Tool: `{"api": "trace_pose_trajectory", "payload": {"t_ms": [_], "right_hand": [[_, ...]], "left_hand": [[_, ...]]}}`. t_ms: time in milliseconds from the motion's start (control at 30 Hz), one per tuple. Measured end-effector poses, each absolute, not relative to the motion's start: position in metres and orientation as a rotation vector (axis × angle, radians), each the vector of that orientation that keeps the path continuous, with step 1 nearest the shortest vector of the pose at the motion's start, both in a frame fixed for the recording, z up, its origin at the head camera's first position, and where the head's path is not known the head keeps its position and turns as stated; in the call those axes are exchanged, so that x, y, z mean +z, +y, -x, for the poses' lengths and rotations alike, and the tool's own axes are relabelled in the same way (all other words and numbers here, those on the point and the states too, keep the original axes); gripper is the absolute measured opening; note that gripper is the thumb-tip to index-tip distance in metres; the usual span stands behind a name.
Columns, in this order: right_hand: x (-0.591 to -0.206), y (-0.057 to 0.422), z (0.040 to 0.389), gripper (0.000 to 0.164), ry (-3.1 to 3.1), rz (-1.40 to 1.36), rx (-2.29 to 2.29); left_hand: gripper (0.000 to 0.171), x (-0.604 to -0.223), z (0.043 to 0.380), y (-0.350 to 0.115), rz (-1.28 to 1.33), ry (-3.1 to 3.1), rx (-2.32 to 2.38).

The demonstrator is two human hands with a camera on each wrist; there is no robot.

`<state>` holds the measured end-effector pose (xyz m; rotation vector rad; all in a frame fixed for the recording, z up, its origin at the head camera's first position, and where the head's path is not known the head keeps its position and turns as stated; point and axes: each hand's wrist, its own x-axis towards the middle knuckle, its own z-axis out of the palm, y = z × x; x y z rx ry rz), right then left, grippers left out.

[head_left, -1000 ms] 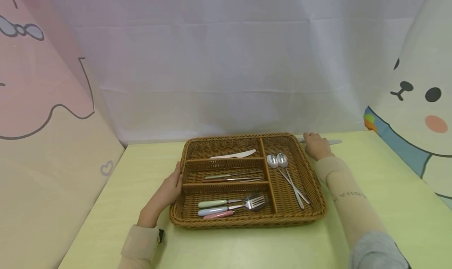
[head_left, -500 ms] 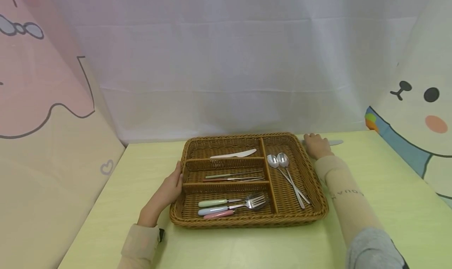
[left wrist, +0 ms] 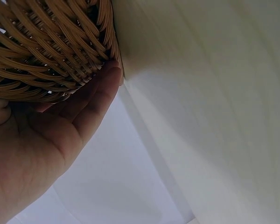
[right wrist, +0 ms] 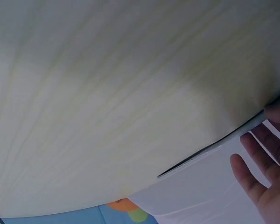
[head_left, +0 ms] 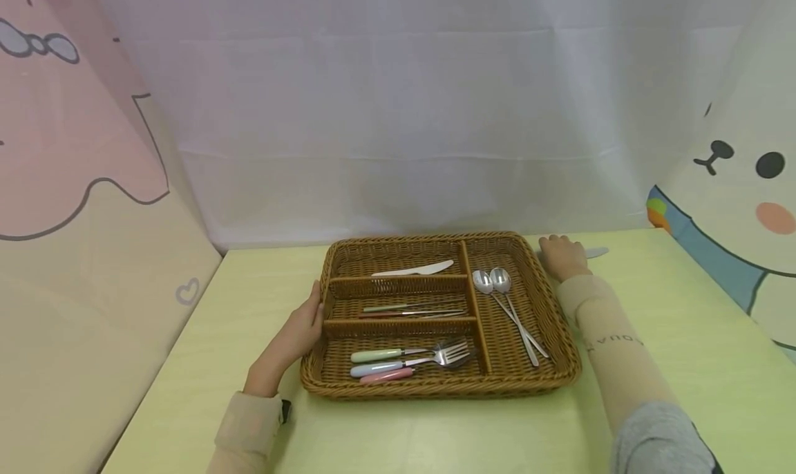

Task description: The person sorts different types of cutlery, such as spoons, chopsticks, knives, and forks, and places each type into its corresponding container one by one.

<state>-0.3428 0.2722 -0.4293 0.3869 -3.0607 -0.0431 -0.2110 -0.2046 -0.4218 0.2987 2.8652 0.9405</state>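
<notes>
In the head view my left hand (head_left: pixel 302 329) lies against the left wall of a brown woven cutlery basket (head_left: pixel 435 392). The left wrist view has its fairly straight fingers (left wrist: pixel 99 100) along the basket's outer weave. Behind the basket's right back corner, my right hand (head_left: pixel 564 256) pinches a table knife (head_left: pixel 597 252) lying flat; its blade sticks out to the right and the hand covers its middle. In the right wrist view the knife (right wrist: pixel 210 148) appears as a thin dark edge, with thumb and fingertips at its near end and the other fingers spread.
Inside the basket, another knife (head_left: pixel 413 269) lies in the back compartment and slim-handled cutlery (head_left: pixel 385 314) in the middle one. Forks with coloured handles (head_left: pixel 376 370) fill the front one; two spoons (head_left: pixel 500 280) cross on the right. A white curtain (head_left: pixel 385 115) hangs behind the table (head_left: pixel 435 439).
</notes>
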Motion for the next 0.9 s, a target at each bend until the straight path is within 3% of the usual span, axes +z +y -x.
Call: {"api": "trace_pose_trajectory", "payload": {"t_ms": [633, 900], "right_hand": [[-0.432, 0.28, 0.339, 0.009, -3.015, -0.456, -0.101], [-0.426, 0.285, 0.338, 0.02, -3.001, -0.396, -0.041]], "left_hand": [[0.054, -0.422, 0.211, -0.203, -0.272, 2.873, 0.92], [0.054, -0.421, 0.212, -0.203, -0.267, 2.874, 0.912]]}}
